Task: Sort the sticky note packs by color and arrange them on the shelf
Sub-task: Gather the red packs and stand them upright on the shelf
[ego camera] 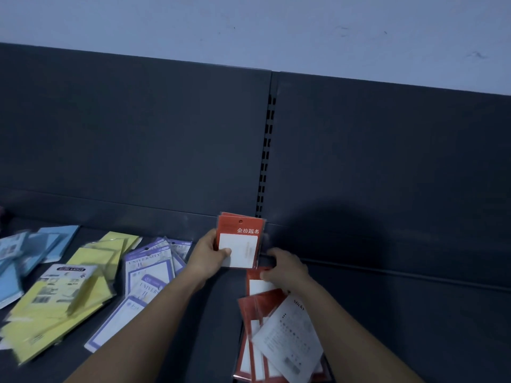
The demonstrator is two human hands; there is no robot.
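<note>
Packs of red notes (239, 239), flat glossy rectangles in clear sleeves, stand with their long axis upright against the dark metal back panel (138, 134), pinched between the thumb and fingers of the left hand (210, 255). Just below and to the right, the right hand (284, 268) curls over the far edge of the red pile (265, 341) lying flat on the shelf (210, 327). It seems to be pinching it, though blur hides the fingertips. Purple packs (146, 277), yellow packs (88, 258) and blue packs (55, 239) lie heaped to the left.
</note>
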